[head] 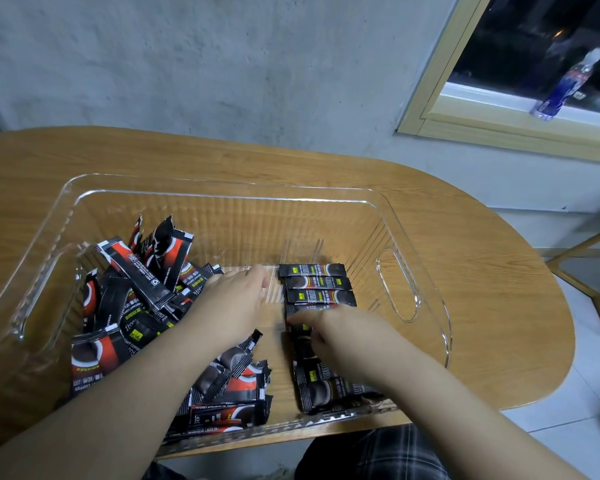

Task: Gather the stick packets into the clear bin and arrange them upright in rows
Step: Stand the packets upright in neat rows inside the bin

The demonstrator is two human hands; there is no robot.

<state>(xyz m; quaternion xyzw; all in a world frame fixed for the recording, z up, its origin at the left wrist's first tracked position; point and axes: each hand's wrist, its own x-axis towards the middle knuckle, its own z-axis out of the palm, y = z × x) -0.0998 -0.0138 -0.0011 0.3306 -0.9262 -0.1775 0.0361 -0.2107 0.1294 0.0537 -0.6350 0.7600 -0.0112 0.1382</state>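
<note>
A: Ribbed clear plastic bin (395,285) on oval wood-grain table (482,289); glossy black-red stick packets (136,299) heaped inside left, neat row (317,285) right.

B: Left hand (232,299) flat, fingers relaxed; right hand (343,337) curled, pinching row.

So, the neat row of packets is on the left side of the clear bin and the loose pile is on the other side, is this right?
Not quite. The head view shows the neat row of packets on the right side of the clear bin, under the right hand. The loose pile is on the left side, beside the left hand.
</note>
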